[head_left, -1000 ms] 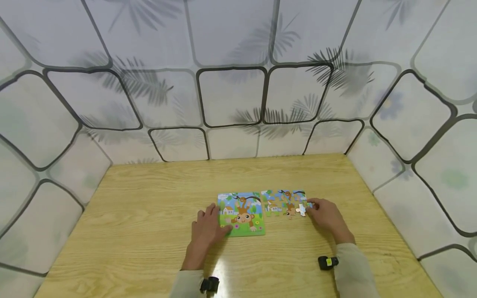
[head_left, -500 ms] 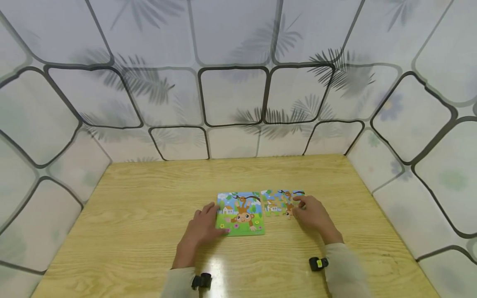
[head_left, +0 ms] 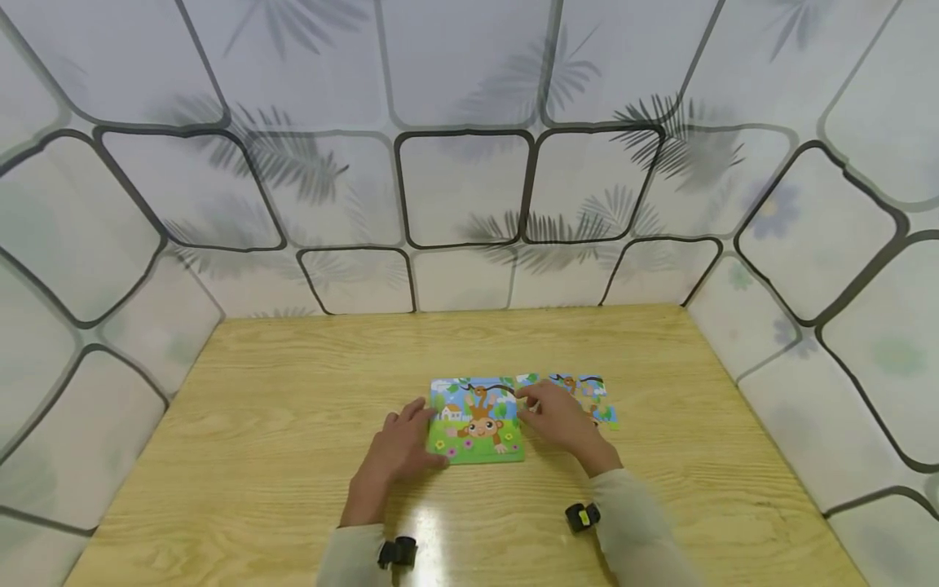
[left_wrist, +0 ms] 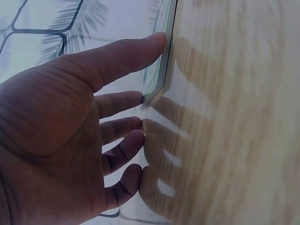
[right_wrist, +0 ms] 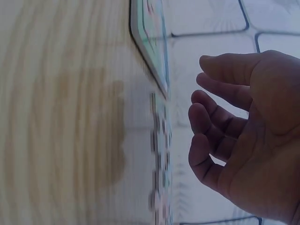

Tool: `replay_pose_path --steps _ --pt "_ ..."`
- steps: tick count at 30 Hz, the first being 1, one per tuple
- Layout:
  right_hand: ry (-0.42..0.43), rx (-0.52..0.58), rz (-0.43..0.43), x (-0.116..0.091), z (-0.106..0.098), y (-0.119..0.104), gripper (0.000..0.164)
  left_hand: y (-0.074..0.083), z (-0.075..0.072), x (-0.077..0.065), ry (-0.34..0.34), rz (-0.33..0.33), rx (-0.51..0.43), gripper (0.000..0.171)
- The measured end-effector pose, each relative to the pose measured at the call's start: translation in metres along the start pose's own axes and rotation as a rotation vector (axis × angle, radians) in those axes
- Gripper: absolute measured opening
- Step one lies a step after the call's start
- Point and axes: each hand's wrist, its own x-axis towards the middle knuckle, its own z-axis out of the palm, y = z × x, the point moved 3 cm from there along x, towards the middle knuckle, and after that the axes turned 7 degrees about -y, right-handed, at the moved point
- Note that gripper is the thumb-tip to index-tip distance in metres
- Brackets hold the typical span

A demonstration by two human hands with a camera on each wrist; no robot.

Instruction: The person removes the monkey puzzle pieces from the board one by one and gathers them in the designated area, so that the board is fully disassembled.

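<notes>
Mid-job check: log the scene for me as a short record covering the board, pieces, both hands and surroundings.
Board: monkey picture board, flat on the wooden table
Pieces: jigsaw pieces to the board's right, partly hidden by the right hand
Left hand: the left hand touches the board's left side, thumb near the near-left corner
Right hand: above the pieces, near the board's right edge, fingers bent; no piece visible in them
Surroundings: pale walls with dark outlines and leaf prints
Unclear: piece count

Two hands [head_left: 400, 451] [head_left: 561, 420], two sleeves [head_left: 356, 558] [head_left: 637, 526], two wrist cameras [head_left: 397, 553] [head_left: 583, 517], one board [head_left: 478, 424], one table [head_left: 293, 448], several pieces [head_left: 591, 386], partly hidden, not countable
</notes>
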Motion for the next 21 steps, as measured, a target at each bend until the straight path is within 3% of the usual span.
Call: replay_pose_path --steps 7,15,21 --pt "-0.102 -0.070 -0.109 0.008 0.027 -0.032 0.028 -0.002 0.003 0.001 0.001 -0.010 0.002 0.080" --pt "-0.113 -0.163 -0.253 0.017 0.049 -0.055 0.026 -0.003 0.004 0.002 -0.005 -0.022 0.008 0.080" --pt "-0.154 -0.173 -0.256 0.022 0.057 -0.061 0.025 -0.004 0.003 -0.001 -0.013 -0.017 0.001 0.078"
